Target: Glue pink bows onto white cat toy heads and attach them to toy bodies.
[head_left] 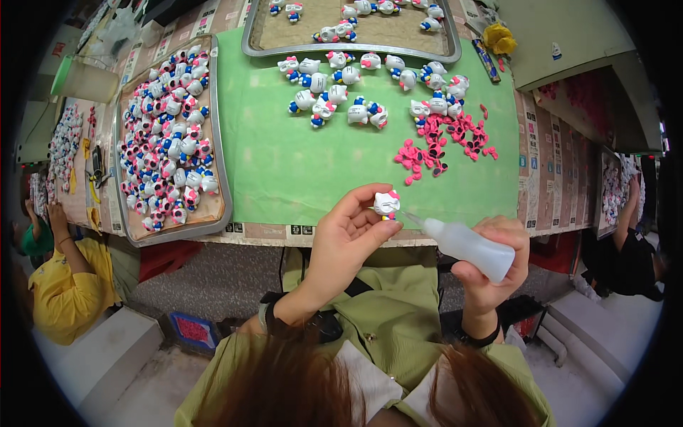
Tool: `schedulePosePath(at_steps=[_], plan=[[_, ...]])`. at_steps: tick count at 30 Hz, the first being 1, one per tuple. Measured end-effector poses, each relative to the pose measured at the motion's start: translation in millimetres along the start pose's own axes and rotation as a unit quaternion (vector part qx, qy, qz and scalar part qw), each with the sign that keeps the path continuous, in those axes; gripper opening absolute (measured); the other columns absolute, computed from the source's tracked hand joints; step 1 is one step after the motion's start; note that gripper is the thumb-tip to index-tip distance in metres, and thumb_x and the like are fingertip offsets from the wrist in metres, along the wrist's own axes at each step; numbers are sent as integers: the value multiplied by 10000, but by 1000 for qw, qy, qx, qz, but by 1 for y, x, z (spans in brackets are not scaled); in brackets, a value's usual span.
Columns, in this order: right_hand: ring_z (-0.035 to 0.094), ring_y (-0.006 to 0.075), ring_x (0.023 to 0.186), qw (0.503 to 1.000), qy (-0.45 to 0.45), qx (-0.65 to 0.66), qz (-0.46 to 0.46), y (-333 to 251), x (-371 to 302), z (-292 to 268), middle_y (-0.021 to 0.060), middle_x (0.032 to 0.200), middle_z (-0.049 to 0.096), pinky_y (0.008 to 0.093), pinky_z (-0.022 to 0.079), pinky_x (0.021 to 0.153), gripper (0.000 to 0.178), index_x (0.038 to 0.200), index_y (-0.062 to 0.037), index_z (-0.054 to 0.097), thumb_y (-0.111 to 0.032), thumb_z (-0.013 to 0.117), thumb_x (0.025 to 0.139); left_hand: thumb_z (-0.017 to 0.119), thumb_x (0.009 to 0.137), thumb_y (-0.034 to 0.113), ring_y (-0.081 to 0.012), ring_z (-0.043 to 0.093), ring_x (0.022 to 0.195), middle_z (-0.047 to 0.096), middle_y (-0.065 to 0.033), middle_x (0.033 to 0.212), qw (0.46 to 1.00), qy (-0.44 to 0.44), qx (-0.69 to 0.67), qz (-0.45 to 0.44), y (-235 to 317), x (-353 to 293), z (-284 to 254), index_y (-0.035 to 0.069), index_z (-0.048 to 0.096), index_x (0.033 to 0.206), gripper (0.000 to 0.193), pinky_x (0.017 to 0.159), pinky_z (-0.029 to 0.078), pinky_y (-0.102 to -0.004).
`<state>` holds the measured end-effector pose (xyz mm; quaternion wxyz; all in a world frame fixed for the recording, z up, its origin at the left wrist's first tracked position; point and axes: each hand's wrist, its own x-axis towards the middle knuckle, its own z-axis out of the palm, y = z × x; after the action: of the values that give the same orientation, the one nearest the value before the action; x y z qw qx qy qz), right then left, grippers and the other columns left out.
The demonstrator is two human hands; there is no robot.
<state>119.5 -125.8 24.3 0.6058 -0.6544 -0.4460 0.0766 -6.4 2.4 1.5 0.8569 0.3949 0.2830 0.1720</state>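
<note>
Between the thumb and fingers of my left hand (350, 229) is a small white cat figurine (386, 203) with pink and yellow bits. My right hand (498, 260) grips a translucent white squeeze bottle (468, 248), tilted so its thin nozzle (414, 218) points at the figurine. Whether the tip touches the figurine is too fine to tell. Beyond my hands, a loose pile of small pink pieces (466, 136), some with dark faces, lies on the green mat (306, 174). Several white and blue figurines (359, 112) lie to the left of that pile and behind it.
At the left stands a metal tray (226, 188) heaped with figurines. Another metal tray (348, 54) holds more at the back. A marker-like tube (486, 60) and a yellow crumpled thing (499, 38) lie back right. Pliers (96, 167) lie far left. Other people work at both sides.
</note>
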Motion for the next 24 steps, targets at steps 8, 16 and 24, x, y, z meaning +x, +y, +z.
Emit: schedulePosePath(at_steps=[8, 16, 24], plan=[[469, 145, 646, 1000, -8, 9, 11, 2, -1, 2, 53, 786, 497, 253, 373, 572, 475, 937, -31, 499, -166, 783, 580, 525, 794, -32, -74, 522, 853, 523, -52, 976, 1000, -2, 8, 5, 0, -1, 1, -30, 412, 1133, 357, 767, 435, -201], [473, 149, 622, 999, -30, -15, -7, 0, 2, 1, 54, 769, 497, 259, 376, 552, 468, 909, -24, 506, -166, 790, 565, 526, 795, -25, -78, 522, 857, 527, -54, 970, 1000, 7, 25, 16, -2, -1, 0, -27, 409, 1136, 361, 769, 433, -206], [466, 156, 627, 1000, -2, -3, -6, -1, 3, -2, 57, 791, 491, 264, 374, 560, 469, 927, -27, 498, -154, 780, 575, 508, 785, -34, -134, 546, 855, 510, -130, 1082, 1000, -2, -9, -6, 1, 0, 0, -20, 397, 1144, 376, 758, 444, -241]])
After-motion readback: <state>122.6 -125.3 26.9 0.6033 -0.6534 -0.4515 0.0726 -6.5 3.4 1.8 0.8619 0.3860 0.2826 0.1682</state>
